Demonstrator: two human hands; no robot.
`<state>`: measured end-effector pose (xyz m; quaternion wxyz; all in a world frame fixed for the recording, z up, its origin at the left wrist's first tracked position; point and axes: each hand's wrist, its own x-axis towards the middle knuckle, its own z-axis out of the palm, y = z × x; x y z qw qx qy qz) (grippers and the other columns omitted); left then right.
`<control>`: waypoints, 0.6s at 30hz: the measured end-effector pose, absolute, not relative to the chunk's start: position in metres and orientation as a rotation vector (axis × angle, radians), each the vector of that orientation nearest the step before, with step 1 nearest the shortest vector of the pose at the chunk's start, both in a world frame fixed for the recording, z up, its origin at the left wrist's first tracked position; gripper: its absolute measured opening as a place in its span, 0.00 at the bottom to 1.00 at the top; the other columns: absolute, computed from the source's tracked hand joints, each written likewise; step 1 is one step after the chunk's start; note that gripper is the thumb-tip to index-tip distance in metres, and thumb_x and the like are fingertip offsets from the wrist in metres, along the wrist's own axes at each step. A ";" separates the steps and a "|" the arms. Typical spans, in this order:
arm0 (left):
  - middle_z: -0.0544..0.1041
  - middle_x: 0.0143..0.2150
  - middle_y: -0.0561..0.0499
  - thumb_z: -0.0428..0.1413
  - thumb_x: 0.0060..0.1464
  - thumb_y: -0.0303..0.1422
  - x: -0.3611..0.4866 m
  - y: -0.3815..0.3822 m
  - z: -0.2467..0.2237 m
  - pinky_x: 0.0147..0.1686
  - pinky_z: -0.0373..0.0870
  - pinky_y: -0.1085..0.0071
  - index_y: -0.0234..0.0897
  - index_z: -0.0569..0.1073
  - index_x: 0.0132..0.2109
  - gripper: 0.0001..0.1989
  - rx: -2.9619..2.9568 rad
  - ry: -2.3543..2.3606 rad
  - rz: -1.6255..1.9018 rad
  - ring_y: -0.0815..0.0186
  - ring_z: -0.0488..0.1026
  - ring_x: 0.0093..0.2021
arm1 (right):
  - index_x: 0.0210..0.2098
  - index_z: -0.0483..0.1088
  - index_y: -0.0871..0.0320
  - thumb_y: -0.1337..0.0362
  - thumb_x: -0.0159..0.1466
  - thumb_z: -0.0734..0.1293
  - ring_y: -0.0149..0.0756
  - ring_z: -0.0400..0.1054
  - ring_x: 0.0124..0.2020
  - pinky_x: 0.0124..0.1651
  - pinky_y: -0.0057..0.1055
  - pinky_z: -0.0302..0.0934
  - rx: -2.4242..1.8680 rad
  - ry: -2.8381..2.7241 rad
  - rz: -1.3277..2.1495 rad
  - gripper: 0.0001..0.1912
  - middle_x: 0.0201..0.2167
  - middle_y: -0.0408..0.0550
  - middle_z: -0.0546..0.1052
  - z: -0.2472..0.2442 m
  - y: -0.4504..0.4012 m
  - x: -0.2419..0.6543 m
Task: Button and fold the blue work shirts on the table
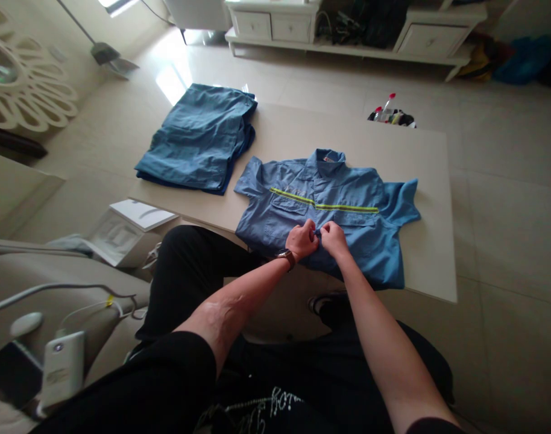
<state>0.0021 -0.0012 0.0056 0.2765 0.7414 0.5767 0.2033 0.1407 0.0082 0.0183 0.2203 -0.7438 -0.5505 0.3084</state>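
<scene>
A blue short-sleeved shirt (343,187) with a yellow-green stripe across the chest lies spread on the pale table (429,241), its collar away from me. My left hand (301,240), with a watch on the wrist, is closed on the shirt's front placket below the stripe. Right beside it, my right hand (333,239) pinches the placket too, fingertips nearly touching the left ones. The small part between the fingers is mostly hidden. A folded stack of blue garments (198,138) rests at the table's far left.
An open white box (135,229) stands left of my knee. A sofa (13,271) at the lower left holds a white device (62,367) and cables. Bottles with red caps (386,111) show beyond the table's far edge. A white cabinet (293,27) stands farther back.
</scene>
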 end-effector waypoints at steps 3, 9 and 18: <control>0.79 0.32 0.54 0.58 0.58 0.32 0.001 -0.002 0.006 0.47 0.70 0.64 0.42 0.71 0.49 0.12 2.002 1.539 0.554 0.61 0.76 0.34 | 0.29 0.69 0.55 0.67 0.63 0.62 0.39 0.70 0.38 0.48 0.35 0.64 -2.092 -1.543 0.904 0.07 0.32 0.48 0.77 0.024 0.009 0.143; 0.76 0.63 0.44 0.59 0.59 0.34 -0.001 -0.003 0.014 0.65 0.63 0.56 0.43 0.73 0.60 0.22 2.127 1.544 0.636 0.55 0.69 0.65 | 0.38 0.72 0.56 0.68 0.63 0.64 0.42 0.70 0.42 0.50 0.36 0.64 -2.089 -1.758 0.717 0.06 0.40 0.52 0.77 0.034 0.005 0.146; 0.67 0.73 0.47 0.58 0.60 0.33 -0.012 -0.028 0.014 0.71 0.57 0.51 0.47 0.71 0.67 0.28 2.257 1.375 0.472 0.53 0.60 0.74 | 0.61 0.74 0.54 0.65 0.68 0.63 0.51 0.64 0.55 0.62 0.44 0.60 -1.941 -1.971 0.566 0.23 0.52 0.58 0.72 0.043 0.002 0.141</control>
